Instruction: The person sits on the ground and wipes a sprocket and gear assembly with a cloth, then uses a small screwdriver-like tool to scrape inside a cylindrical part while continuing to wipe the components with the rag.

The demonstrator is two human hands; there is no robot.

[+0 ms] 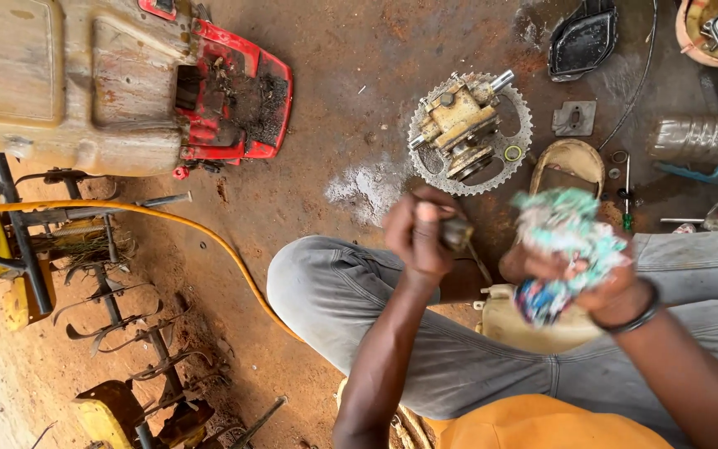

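Left hand (422, 235) fisted on small metal part (457, 234), right hand (579, 278) clutching rag (565, 241)

My hands over my knees, parts lying on the ground ahead

My left hand (422, 237) is gripping a small part (457, 234) just left of my right hand (579, 278), which is clutching a rag (567, 229). Beyond both, a toothed sprocket assembly (469, 131) is lying on the ground; a tank (68, 83) is sitting far left, a hose (168, 218) running below it.

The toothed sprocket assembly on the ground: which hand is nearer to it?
Left. The left hand, closed on a small metal part, is just below the sprocket assembly; the right hand, bunching a rag, sits lower and farther right.
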